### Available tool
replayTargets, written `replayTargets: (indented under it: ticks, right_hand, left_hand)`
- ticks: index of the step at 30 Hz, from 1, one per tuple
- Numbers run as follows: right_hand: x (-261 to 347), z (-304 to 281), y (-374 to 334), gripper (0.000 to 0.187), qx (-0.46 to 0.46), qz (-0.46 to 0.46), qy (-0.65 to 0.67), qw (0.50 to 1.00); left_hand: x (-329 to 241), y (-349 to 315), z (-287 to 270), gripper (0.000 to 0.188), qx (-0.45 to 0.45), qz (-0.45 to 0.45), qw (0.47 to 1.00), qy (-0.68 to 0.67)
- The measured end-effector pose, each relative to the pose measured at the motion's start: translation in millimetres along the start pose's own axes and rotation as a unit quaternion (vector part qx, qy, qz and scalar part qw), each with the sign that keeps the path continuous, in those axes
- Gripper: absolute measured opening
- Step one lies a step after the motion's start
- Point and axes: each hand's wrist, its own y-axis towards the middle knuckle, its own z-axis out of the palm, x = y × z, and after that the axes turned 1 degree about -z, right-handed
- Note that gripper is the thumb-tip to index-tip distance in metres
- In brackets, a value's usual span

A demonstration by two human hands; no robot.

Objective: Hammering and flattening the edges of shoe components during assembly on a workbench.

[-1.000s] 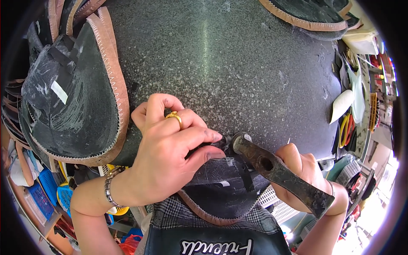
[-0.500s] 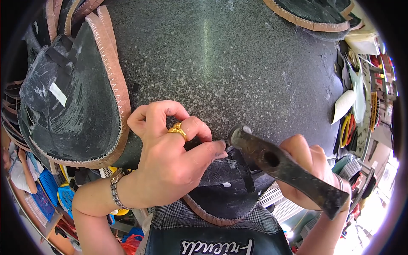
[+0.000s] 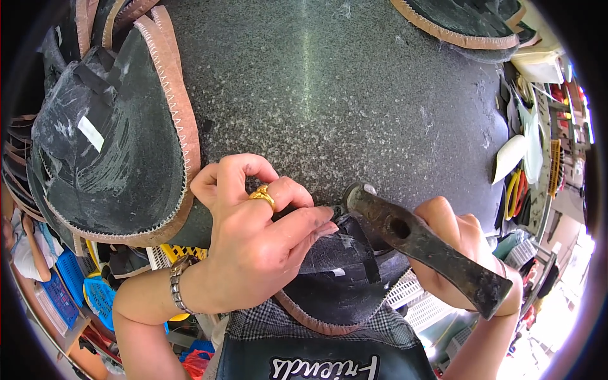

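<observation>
A dark shoe upper (image 3: 335,294) with a tan zigzag-stitched border hangs over the near edge of the speckled grey worktop (image 3: 354,95). My left hand (image 3: 256,240) is closed, its thumb and fingertips pinching the upper's top end at that edge. The very tips are partly hidden. In my right hand (image 3: 459,237), the fingers wrap round a hammer's handle, which is mostly hidden behind the dark metal head. The round face of the hammer (image 3: 437,256) is close beside my left fingertips, low over the upper. Whether it touches the upper I cannot tell.
More stitched uppers (image 3: 136,164) lie stacked at the left, near my left wrist. Another dark upper (image 3: 468,22) rests at the far right. Past the right edge are paper scraps (image 3: 510,157) and yellow and red loops (image 3: 516,193). Blue baskets (image 3: 66,272) stand lower left.
The hammer head has shifted slightly and stays close to my left fingertips. My left hand keeps its pinch. The whole view has moved a little.
</observation>
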Motion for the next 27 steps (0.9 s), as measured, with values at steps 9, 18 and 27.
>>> replayTargets:
  ticks: [9, 18, 27]
  right_hand:
    - [3.2, -3.3, -5.3, 0.02, 0.03, 0.017, -0.028, 0.999]
    - [14.7, -10.1, 8.5, 0.019, 0.088, -0.003, -0.13, 0.988]
    - [7.3, -3.5, 0.7, 0.021, 0.068, 0.0, -0.079, 0.995]
  left_hand:
    - [-0.9, 3.9, -1.4, 0.027, 0.028, 0.007, 1.0, 0.006]
    - [-5.2, 2.9, -7.8, 0.022, 0.041, 0.025, 0.996, 0.069]
    - [-2.3, -1.9, 0.3, 0.03, -0.002, -0.008, 1.0, -0.003]
